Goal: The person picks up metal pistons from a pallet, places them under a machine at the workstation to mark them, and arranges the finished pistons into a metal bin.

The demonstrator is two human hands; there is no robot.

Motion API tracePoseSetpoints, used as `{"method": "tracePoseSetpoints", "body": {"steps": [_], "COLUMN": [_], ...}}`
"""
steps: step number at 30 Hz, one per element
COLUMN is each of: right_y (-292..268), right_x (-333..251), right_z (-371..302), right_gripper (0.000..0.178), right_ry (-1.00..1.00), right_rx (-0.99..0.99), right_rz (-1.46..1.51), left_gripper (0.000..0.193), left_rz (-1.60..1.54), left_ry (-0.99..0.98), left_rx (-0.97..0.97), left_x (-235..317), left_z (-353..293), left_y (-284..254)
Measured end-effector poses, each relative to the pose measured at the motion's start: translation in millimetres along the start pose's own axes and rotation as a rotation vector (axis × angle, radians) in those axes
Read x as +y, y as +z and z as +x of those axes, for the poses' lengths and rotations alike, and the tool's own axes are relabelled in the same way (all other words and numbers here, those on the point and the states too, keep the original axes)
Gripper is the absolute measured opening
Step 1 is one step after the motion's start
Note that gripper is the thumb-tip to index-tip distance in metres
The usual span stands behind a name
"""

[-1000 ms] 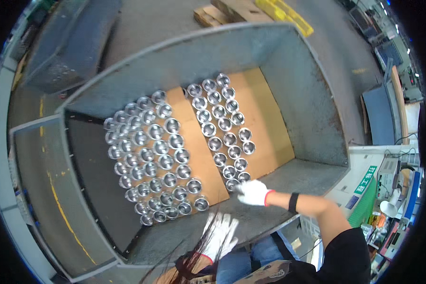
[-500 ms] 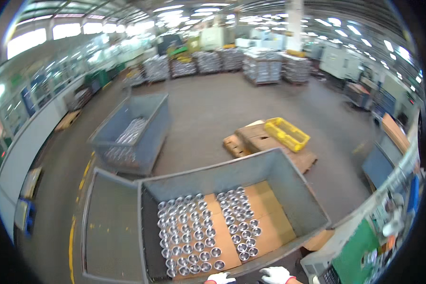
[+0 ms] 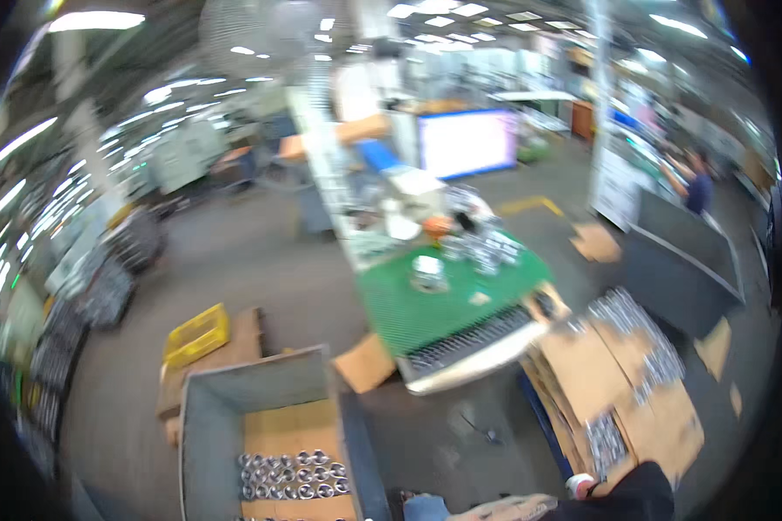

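My right hand (image 3: pixel 582 485), in a white glove with a red cuff edge below a dark sleeve (image 3: pixel 641 495), is low at the right. It is beside a stack of brown cardboard sheets (image 3: pixel 586 369) with shiny metal parts (image 3: pixel 606 441) showing in a gap in the cardboard. Blur and the small size hide its fingers, so whether it touches a part cannot be told. My left hand is out of sight. At lower left, a grey metal bin (image 3: pixel 210 434) holds rows of round, cup-like silver parts (image 3: pixel 291 476) on cardboard.
Between bin and stack stands a bench with a green mat (image 3: pixel 426 304), metal parts and a dark keyboard-like strip (image 3: pixel 473 339). A yellow crate (image 3: pixel 196 335) lies on a pallet at left. A dark bin (image 3: pixel 682 278) and a person (image 3: pixel 697 184) are at far right.
My view has swung to the right, and the grey bin now sits at lower left. The right hand has moved from the bin's near edge to the cardboard stack; the left has left the picture.
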State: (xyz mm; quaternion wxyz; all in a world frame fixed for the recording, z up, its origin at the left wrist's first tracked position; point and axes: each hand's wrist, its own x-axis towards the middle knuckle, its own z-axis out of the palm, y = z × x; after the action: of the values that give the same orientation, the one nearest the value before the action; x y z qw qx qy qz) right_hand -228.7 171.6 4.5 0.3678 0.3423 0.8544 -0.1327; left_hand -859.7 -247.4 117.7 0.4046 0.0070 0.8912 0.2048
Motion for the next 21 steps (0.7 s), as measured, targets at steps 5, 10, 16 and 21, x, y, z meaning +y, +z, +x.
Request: {"method": "tracePoseSetpoints", "body": {"steps": [5, 10, 16, 21], "right_y": [184.5, 195.6, 68.3, -69.8], "right_x": [-23.0, -88.1, -100.1, -81.8], "right_z": [-166.8, -209.5, -126.5, -86.1], "right_gripper": [0.023, 0.023, 0.023, 0.024], "right_ry": [0.057, 0.000, 0.285, 0.446], "right_rx": [-0.118, -0.048, 0.078, 0.207], "right_rz": [0.367, 0.622, 1.026, 1.507], "left_gripper": [0.076, 0.082, 0.087, 0.078], "left_rz": [0.340, 0.512, 0.088, 0.309], "left_ry": [-0.236, -0.454, -0.317, 0.199], "left_rx": [0.248, 0.655, 0.392, 0.245], "left_x": [10.2, -20.8, 48.6, 195.1], "left_z": [-32.2, -66.0, -98.0, -87.1], "left_y": [55.0, 104.9, 128.1, 144.1]}}
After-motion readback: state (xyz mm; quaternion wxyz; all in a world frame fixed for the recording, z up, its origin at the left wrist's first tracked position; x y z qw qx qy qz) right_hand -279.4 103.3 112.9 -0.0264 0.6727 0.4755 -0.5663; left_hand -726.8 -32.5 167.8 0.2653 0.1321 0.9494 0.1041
